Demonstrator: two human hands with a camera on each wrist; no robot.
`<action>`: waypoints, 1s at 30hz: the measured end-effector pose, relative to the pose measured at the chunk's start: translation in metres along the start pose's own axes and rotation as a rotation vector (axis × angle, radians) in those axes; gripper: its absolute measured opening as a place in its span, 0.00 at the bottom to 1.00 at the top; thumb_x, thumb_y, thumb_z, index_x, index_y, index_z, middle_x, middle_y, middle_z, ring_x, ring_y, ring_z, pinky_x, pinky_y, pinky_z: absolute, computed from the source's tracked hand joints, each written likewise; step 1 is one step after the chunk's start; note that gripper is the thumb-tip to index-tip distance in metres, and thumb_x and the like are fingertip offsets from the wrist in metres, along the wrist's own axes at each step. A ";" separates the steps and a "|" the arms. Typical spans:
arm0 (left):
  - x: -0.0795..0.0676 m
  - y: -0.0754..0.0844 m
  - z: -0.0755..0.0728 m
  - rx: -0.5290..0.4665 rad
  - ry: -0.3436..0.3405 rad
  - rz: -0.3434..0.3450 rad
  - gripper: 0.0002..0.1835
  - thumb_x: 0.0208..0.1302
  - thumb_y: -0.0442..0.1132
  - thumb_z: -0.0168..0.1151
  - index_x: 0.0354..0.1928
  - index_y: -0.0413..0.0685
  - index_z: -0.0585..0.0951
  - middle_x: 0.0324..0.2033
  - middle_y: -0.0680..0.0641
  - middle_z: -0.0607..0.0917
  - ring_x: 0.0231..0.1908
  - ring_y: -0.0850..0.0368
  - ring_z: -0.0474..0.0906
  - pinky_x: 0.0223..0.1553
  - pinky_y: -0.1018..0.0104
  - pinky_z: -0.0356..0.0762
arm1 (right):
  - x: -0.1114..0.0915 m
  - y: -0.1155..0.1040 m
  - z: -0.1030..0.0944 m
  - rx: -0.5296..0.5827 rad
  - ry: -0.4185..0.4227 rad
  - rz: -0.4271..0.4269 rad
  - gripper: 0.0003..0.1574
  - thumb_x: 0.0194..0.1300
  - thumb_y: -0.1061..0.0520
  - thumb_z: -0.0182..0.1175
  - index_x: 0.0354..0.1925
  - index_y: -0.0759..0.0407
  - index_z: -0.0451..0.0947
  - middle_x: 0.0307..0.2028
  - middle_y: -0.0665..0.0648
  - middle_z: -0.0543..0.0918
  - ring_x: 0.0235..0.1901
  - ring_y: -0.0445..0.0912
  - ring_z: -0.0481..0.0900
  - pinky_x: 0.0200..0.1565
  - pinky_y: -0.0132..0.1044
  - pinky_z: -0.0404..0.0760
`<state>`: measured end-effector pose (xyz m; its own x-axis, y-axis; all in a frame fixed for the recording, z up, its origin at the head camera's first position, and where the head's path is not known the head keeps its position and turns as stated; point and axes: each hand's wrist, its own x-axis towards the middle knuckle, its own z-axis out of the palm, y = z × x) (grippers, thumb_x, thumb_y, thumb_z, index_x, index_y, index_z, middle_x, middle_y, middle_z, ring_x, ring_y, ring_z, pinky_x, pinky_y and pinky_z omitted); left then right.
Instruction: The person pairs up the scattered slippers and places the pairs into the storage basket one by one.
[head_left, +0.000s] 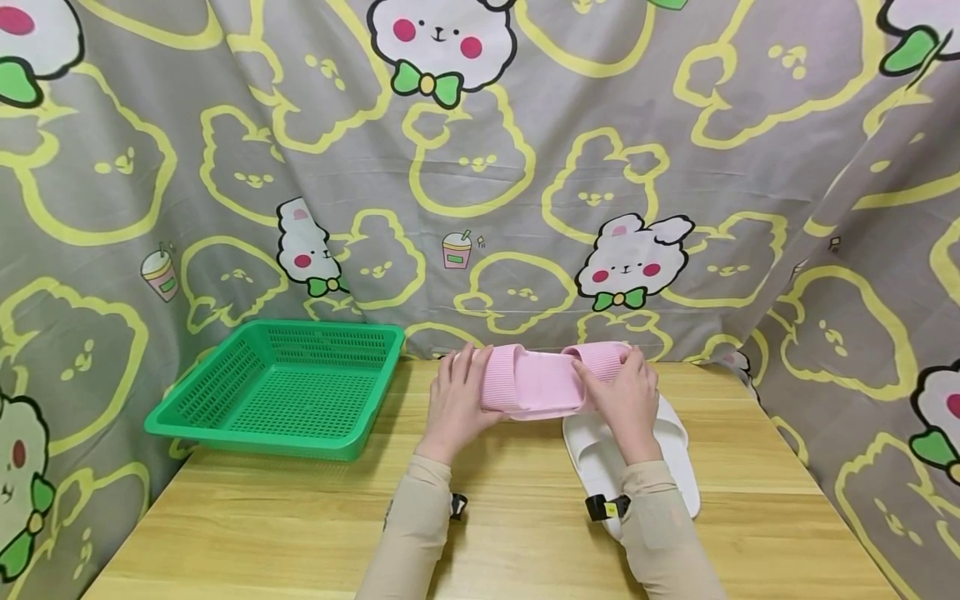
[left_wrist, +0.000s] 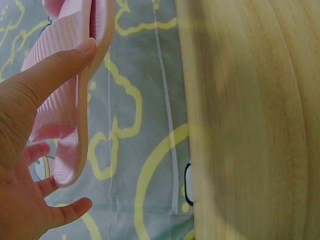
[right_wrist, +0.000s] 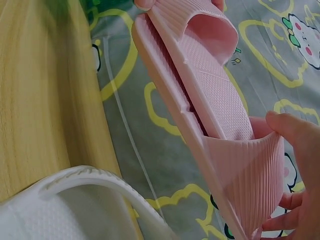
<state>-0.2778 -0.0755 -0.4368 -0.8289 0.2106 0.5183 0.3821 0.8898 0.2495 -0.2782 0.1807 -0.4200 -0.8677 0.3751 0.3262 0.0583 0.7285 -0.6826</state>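
Note:
A pair of pink slippers is held up above the far part of the table, one slipper fitted into the other with their ribbed straps at opposite ends. My left hand grips the left end; in the left wrist view its thumb lies across the sole edge and the fingers are on the other side. At the other end, my right hand holds the strap, with thumb and fingers around it in the right wrist view. White slippers lie on the table below my right forearm, which partly hides them.
A green plastic basket with mesh walls stands at the table's left rear. The wooden table ends at a grey patterned curtain, which also hangs along both sides. A black strap device is at my right wrist.

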 end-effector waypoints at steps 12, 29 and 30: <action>-0.001 0.005 0.001 0.011 0.030 0.012 0.61 0.33 0.60 0.81 0.72 0.63 0.58 0.71 0.45 0.63 0.66 0.41 0.60 0.55 0.43 0.71 | 0.000 0.000 0.001 0.006 0.031 -0.009 0.60 0.50 0.23 0.63 0.59 0.69 0.62 0.65 0.74 0.66 0.65 0.69 0.62 0.62 0.64 0.64; -0.001 0.011 0.003 0.015 0.025 0.012 0.58 0.36 0.60 0.80 0.72 0.62 0.59 0.71 0.44 0.63 0.65 0.39 0.62 0.55 0.44 0.72 | -0.001 0.000 -0.001 0.014 0.030 0.009 0.60 0.50 0.24 0.63 0.59 0.68 0.61 0.59 0.74 0.70 0.64 0.69 0.63 0.61 0.65 0.65; -0.001 0.011 0.003 0.017 0.024 0.012 0.58 0.36 0.60 0.79 0.72 0.62 0.59 0.71 0.44 0.63 0.65 0.39 0.62 0.55 0.44 0.72 | -0.001 0.000 -0.001 0.016 0.031 0.008 0.60 0.50 0.24 0.63 0.59 0.68 0.61 0.58 0.74 0.71 0.64 0.69 0.63 0.61 0.64 0.65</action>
<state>-0.2741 -0.0650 -0.4371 -0.8144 0.2118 0.5403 0.3847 0.8940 0.2295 -0.2770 0.1808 -0.4196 -0.8513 0.3989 0.3408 0.0572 0.7162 -0.6955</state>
